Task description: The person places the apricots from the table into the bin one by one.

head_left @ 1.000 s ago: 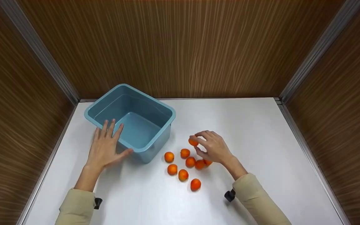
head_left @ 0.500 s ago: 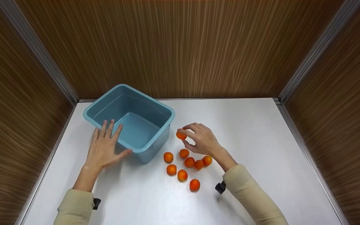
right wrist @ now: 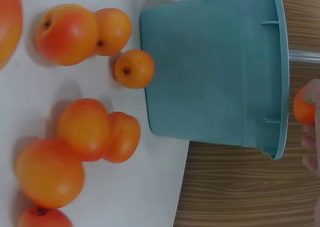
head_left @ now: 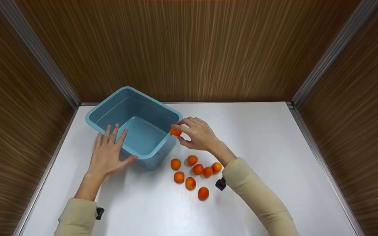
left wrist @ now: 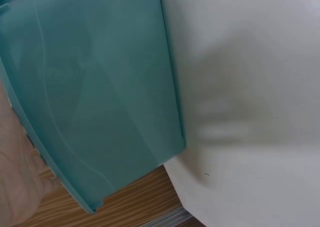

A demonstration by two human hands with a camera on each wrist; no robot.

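The blue bin [head_left: 136, 131] sits on the white table [head_left: 274, 147], toward the back-left corner of it, wood-grain walls [head_left: 189, 49] behind and to both sides. The right hand [head_left: 198, 133] pinches one apricot [head_left: 176, 131] between thumb and fingertips, other fingers loosely curled, holding it right at the bin's right rim. The left hand [head_left: 107, 154] lies flat w/ fingers straight on the table, fingertips up on the bin's near rim and thumb against its near wall (holding nothing). Seven more apricots [head_left: 192, 173] lie in a loose cluster on the table just off the bin's near-right corner, below the right wrist; nothing stands between the held fruit and the bin's open top, and the bin interior shows only bare blue bottom.

The right wrist view shows what the head view can't: the bin's outer side wall [right wrist: 215, 72] w/ its rim ribs, the stem dimples on the loose apricots [right wrist: 80, 132], one of them [right wrist: 133, 68] touching or nearly touching the bin wall, and the held apricot [right wrist: 303, 106] at the frame edge beyond the rim. The left wrist view gives only the bin's wall [left wrist: 95, 92] close up, a bit of palm [left wrist: 17, 187] beside it, and bare table [left wrist: 250, 87]; no fruit there.
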